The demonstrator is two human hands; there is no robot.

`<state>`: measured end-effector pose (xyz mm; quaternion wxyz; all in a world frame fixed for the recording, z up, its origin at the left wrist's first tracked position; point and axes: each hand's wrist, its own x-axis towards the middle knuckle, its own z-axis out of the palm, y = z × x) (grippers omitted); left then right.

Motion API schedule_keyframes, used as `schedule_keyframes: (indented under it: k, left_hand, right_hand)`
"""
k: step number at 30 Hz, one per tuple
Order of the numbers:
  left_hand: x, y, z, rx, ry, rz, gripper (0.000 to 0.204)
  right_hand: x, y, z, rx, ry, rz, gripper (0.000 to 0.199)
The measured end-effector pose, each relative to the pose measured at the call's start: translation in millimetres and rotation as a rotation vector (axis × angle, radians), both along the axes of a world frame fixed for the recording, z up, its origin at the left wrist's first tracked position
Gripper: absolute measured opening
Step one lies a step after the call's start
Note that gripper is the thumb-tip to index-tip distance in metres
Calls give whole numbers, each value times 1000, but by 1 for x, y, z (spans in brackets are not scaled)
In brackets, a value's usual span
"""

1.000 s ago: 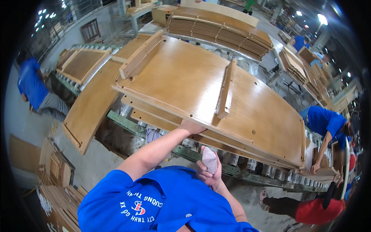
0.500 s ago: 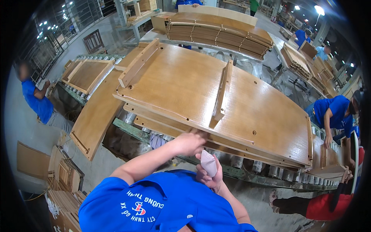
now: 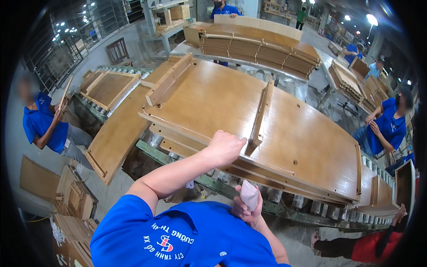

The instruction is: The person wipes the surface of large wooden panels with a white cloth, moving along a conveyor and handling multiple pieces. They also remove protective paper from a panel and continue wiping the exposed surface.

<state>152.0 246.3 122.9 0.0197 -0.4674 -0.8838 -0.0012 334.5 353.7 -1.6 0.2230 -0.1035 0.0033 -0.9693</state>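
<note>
The brown panel (image 3: 311, 129) lay across the frame's centre, atop other panels (image 3: 180, 136). Our left hand (image 3: 224, 149) was curled over its front edge, just left of the wooden cleat (image 3: 262, 113); we couldn't tell if it pinched anything. Our right hand (image 3: 242, 210) gripped a pale pouch (image 3: 250, 195) below that edge. A rightward swing risked knocking knuckles on the cleat; too hard a squeeze, crumpling the pouch. Beyond the cleat, room stretched toward the right-hand strip (image 3: 358, 173).

- The person is wearing a bright blue shirt (image 3: 133, 242) with short sleeves (image 3: 124, 221).
- A blue collar (image 3: 184, 221) is folding over at the neck.
- White lettering (image 3: 172, 255) is curving around a red-and-white emblem (image 3: 166, 243).
- A small pale button (image 3: 223, 254) is showing.
- The left hand (image 3: 225, 147) and right hand (image 3: 251, 217) are showing bare.
</note>
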Motion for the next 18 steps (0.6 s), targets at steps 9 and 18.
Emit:
schedule_keyframes:
  k: [9, 18]
  left_hand:
    - [-58, 38, 12, -68, 39, 136, 20]
    - [-98, -23, 41, -89, 24, 396, 22]
  right_hand:
    - [4, -8, 2, 28, -53, 26, 67]
    - [6, -7, 4, 44, -55, 31, 70]
